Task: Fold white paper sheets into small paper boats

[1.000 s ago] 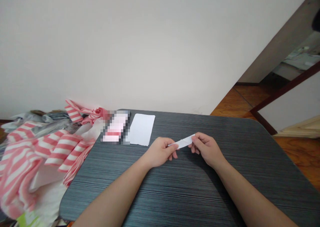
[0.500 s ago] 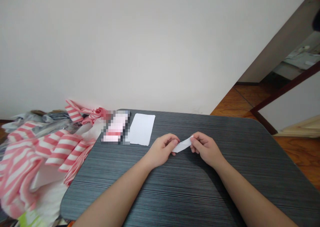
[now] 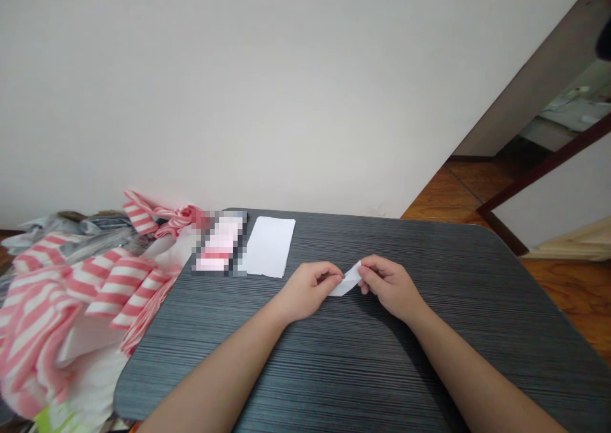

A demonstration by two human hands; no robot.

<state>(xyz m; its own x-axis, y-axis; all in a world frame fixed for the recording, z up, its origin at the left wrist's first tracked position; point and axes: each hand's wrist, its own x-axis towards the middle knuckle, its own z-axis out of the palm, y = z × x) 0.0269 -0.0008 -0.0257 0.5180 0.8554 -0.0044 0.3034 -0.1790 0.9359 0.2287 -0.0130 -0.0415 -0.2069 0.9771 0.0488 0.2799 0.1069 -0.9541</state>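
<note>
Paper strip (image 3: 345,281) now shorter, pinched between left hand (image 3: 308,290), right hand (image 3: 389,286).

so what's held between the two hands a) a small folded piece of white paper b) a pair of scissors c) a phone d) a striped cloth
a, since the small folded piece of white paper is pinched between the left hand and the right hand.

White folded paper strip (image 3: 347,283): shortened from a long strip to a compact, angular folded piece.
Left hand (image 3: 308,290): moved inward, toward the right hand.
Right hand (image 3: 389,286): moved inward, narrowing the gap between the hands.
</note>
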